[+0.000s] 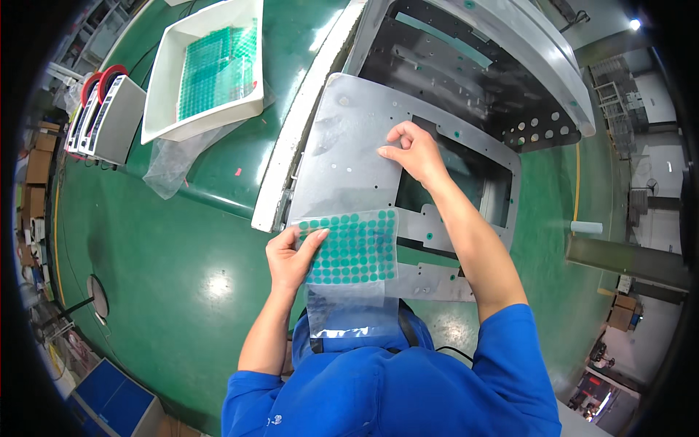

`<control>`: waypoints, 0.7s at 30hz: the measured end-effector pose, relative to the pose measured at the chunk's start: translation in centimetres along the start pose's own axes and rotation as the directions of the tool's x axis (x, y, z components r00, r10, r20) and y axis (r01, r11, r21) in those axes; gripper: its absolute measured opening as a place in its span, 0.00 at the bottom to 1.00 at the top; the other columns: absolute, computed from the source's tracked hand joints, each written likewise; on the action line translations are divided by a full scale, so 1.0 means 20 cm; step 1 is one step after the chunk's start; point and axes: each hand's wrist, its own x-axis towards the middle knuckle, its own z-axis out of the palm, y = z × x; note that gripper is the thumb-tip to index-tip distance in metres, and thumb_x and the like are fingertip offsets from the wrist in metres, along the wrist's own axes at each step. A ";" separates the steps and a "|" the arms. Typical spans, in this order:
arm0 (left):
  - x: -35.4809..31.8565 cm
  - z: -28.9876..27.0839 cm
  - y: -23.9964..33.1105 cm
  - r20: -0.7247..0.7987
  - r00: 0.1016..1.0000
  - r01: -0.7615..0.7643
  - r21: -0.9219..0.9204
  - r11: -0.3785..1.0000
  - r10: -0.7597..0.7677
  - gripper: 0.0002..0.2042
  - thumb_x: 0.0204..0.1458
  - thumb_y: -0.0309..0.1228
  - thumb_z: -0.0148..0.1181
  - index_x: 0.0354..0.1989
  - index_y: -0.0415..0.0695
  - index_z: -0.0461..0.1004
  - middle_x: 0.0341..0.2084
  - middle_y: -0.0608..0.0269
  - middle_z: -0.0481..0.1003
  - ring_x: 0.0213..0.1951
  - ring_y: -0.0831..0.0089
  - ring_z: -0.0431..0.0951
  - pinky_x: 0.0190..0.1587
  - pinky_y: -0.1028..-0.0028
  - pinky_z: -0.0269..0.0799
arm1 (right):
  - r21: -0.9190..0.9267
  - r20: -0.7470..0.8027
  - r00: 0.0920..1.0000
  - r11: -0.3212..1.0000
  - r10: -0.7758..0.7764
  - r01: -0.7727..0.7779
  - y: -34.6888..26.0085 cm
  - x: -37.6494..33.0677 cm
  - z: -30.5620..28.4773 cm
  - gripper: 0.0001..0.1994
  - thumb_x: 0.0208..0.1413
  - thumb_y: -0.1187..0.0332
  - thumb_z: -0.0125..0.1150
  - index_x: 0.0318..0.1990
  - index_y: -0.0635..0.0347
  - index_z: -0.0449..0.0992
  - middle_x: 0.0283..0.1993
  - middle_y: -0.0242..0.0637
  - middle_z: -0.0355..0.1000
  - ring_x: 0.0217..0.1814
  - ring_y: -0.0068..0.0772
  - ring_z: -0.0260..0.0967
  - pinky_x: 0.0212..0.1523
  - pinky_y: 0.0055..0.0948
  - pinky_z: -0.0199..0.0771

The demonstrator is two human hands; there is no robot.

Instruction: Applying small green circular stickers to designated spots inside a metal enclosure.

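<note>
My left hand (pixel 293 255) holds a clear sheet of round green stickers (pixel 357 247) by its left edge, just above my lap. My right hand (pixel 412 151) reaches forward with its fingers pinched together, pressing on a grey metal panel (pixel 349 153) near the edge of its rectangular cut-out. Whether a sticker sits under the fingertips cannot be told. The panel has small holes, and a few green dots show on its lower part.
A large grey machine frame (pixel 510 44) with a dark perforated inside lies beyond the panel. A white tray (pixel 167 87) with more green sticker sheets stands at the back left on the green floor (pixel 182 277), beside a crumpled clear bag (pixel 175 164) and a white device (pixel 116 116).
</note>
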 end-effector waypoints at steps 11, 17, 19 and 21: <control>-0.22 -0.47 0.02 -0.315 0.949 -0.032 -0.111 0.993 -0.005 0.06 0.43 0.24 0.56 0.29 0.35 0.71 0.24 0.65 0.72 0.27 0.79 0.69 0.32 0.81 0.64 | -0.097 -0.079 0.810 0.814 -0.581 0.573 0.00 -0.66 0.08 0.09 0.44 0.68 0.56 0.32 0.63 0.71 0.30 0.39 0.69 0.34 0.40 0.65 0.36 0.32 0.66; -0.25 -0.54 -0.17 -0.227 0.972 -0.135 -0.337 0.932 0.058 0.06 0.50 0.29 0.51 0.30 0.39 0.67 0.26 0.67 0.69 0.28 0.80 0.67 0.32 0.80 0.64 | -0.288 0.037 0.909 0.866 -0.415 0.408 0.08 -0.94 0.19 0.17 0.49 0.56 0.51 0.35 0.62 0.70 0.32 0.45 0.69 0.36 0.47 0.67 0.37 0.40 0.65; -0.23 -0.52 -0.26 -0.149 0.986 -0.120 -0.380 0.917 0.067 0.07 0.48 0.26 0.52 0.32 0.36 0.67 0.29 0.62 0.70 0.31 0.76 0.68 0.36 0.77 0.65 | -0.214 0.132 0.966 0.945 -0.223 0.247 0.05 -0.98 0.16 0.20 0.48 0.52 0.50 0.35 0.63 0.70 0.32 0.47 0.70 0.35 0.49 0.67 0.36 0.42 0.65; -0.24 -0.45 -0.22 -0.124 0.971 -0.234 -0.282 0.930 0.206 0.09 0.47 0.28 0.53 0.33 0.35 0.67 0.30 0.62 0.70 0.32 0.75 0.68 0.38 0.76 0.64 | -0.214 0.229 0.966 0.962 -0.119 0.169 -0.02 -0.97 0.07 0.23 0.47 0.48 0.50 0.35 0.63 0.70 0.31 0.49 0.70 0.34 0.51 0.68 0.35 0.43 0.65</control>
